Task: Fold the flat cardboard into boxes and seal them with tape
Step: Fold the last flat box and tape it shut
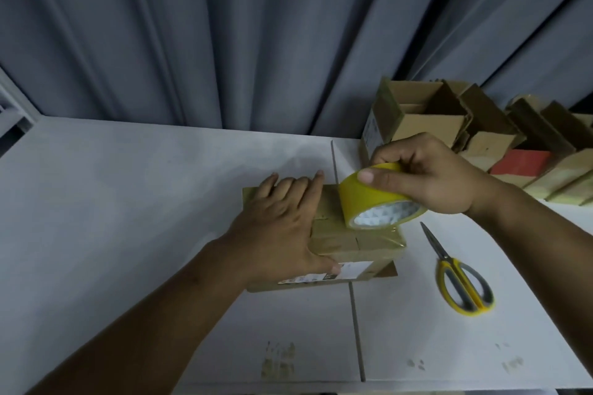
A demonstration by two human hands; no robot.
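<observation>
A small brown cardboard box (346,244) lies closed on the white table (128,202), with a white label on its near side and glossy tape across its top. My left hand (282,224) presses flat on the box's left part, fingers spread, thumb on the near edge. My right hand (426,173) grips a roll of yellow tape (375,199), held tilted just above the box's right part. A strip of tape seems to run from the roll down onto the box top.
Yellow-handled scissors (459,279) lie shut on the table to the right of the box. Several open cardboard boxes (426,119) stand at the back right, with a red one (519,162) among them. A grey curtain (224,35) hangs behind the table.
</observation>
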